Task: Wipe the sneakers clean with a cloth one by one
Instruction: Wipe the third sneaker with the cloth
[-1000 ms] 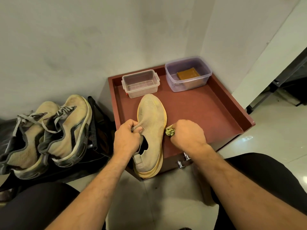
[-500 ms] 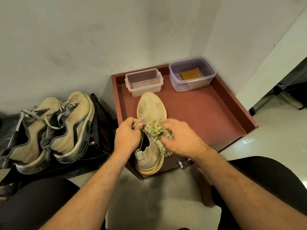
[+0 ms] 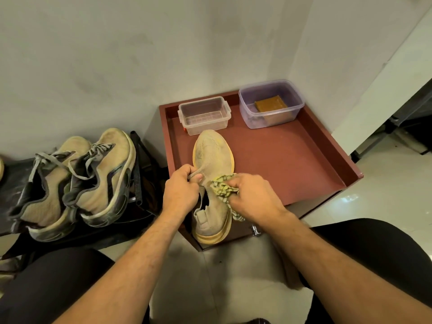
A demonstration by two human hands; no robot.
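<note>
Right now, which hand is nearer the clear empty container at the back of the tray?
The left hand. It grips the sneaker's tongue almost straight below the clear container; the right hand, holding the cloth, sits farther toward the right.

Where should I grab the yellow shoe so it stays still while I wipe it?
Pinch the yellow shoe at the tongue by its opening, coming from its left, as the left hand does. That edge sticks up, and it leaves the right side free for the cloth in the right hand.
</note>
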